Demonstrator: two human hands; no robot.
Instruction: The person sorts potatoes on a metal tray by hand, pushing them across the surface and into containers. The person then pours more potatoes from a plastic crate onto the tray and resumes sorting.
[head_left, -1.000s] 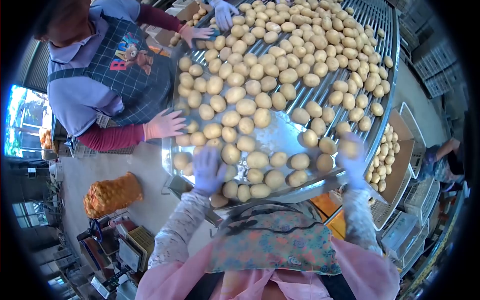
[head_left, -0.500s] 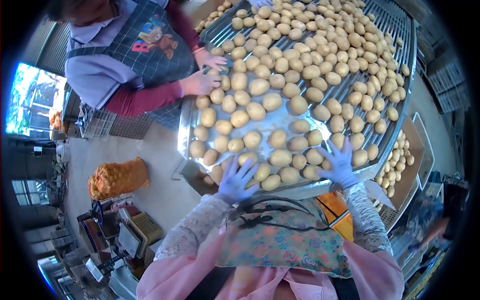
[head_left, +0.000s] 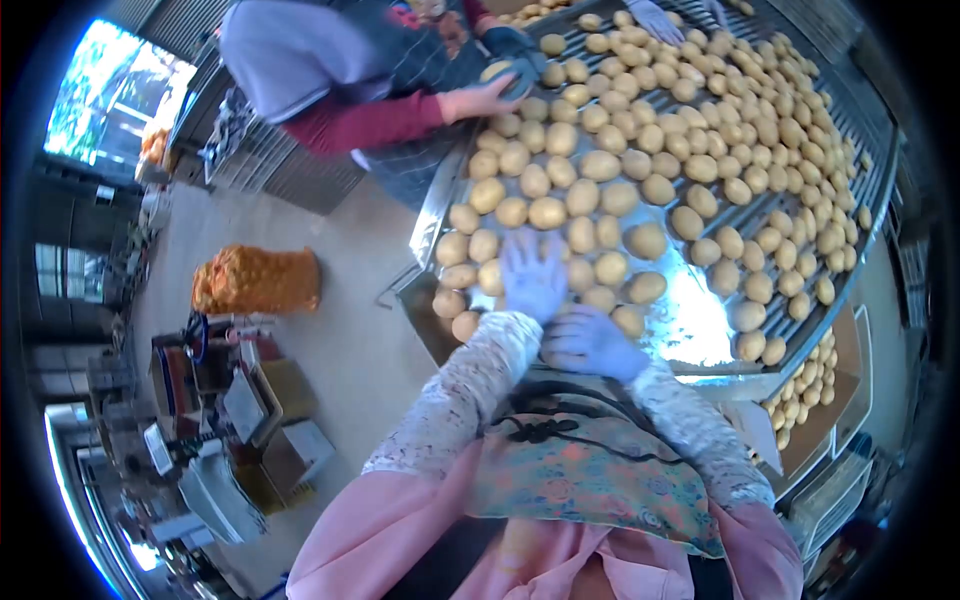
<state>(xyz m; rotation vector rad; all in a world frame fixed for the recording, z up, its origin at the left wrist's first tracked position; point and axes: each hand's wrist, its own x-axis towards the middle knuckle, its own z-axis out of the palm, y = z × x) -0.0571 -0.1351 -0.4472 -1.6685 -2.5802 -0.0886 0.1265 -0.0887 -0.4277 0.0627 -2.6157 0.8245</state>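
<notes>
Many tan potatoes (head_left: pixel 547 212) lie over a shiny metal sorting table (head_left: pixel 690 325) with slatted bars at its far side. My left hand (head_left: pixel 533 275), in a pale purple glove, rests on the potatoes near the front left with its fingers stretched forward and spread. Close beside it, my right hand (head_left: pixel 593 342) lies across the potatoes at the near edge, in the same kind of glove. Its fingers are extended, pointing left, and some potatoes beneath are hidden. Neither hand is wrapped round a potato.
A co-worker (head_left: pixel 340 110) stands at the table's left side, a potato by their hand (head_left: pixel 490 97). Another person's gloved hand (head_left: pixel 655 18) reaches in at the far edge. An orange mesh sack (head_left: pixel 258 280) stands on the floor. A box of potatoes (head_left: pixel 845 400) is at the right.
My right hand has swept left to beside my left hand, leaving bare metal behind it. My left hand now lies further onto the potatoes. The view has shifted.
</notes>
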